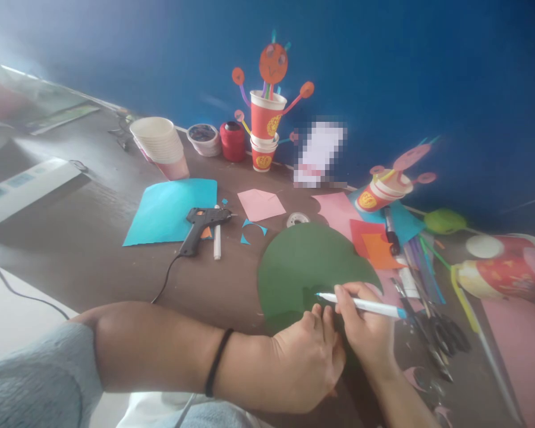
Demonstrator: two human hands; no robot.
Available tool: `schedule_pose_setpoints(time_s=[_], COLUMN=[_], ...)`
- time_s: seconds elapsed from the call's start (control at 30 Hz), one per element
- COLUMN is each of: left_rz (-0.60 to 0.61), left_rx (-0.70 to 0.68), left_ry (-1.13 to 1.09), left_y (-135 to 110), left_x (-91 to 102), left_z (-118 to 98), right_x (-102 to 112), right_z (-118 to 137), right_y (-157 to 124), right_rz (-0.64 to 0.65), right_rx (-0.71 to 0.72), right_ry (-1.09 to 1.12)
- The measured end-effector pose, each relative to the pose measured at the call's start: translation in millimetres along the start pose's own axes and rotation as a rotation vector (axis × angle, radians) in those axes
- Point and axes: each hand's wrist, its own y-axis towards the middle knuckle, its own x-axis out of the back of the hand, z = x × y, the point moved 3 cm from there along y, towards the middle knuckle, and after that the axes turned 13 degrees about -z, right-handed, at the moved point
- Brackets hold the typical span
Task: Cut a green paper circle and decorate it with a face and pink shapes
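A round-edged piece of green paper (303,261) lies on the dark table (93,249) in front of me. My right hand (365,327) is closed round a white pen (370,305) with a blue cap, its tip touching the green paper. My left hand (307,362) rests curled on the near edge of the green paper, right beside the right hand; what is under its fingers is hidden. A black band circles my left wrist.
A black glue gun (200,224) with its cord lies on a blue sheet (169,209), a white stick beside it. Stacked white cups (160,145), red thread spool (232,141), paper-cup figures (267,119), pink and orange sheets, scissors (432,339) and straws crowd the back and right.
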Motion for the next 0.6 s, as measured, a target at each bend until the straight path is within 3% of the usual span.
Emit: schedule_pose_setpoints(time_s=[0.3,0.6], left_rz=[-0.02,-0.015], left_rx=[0.003,0.002], left_ry=[0.002,-0.01], left_y=[0,-2], left_x=[-1.3,-4.4], left_z=[-1,0], right_x=[-4,6], right_z=[-2,-4], right_y=[-2,2], right_rz=[0.071,-0.12], right_rx=[-0.028,-0.089], right_ry=[0.03,0.042])
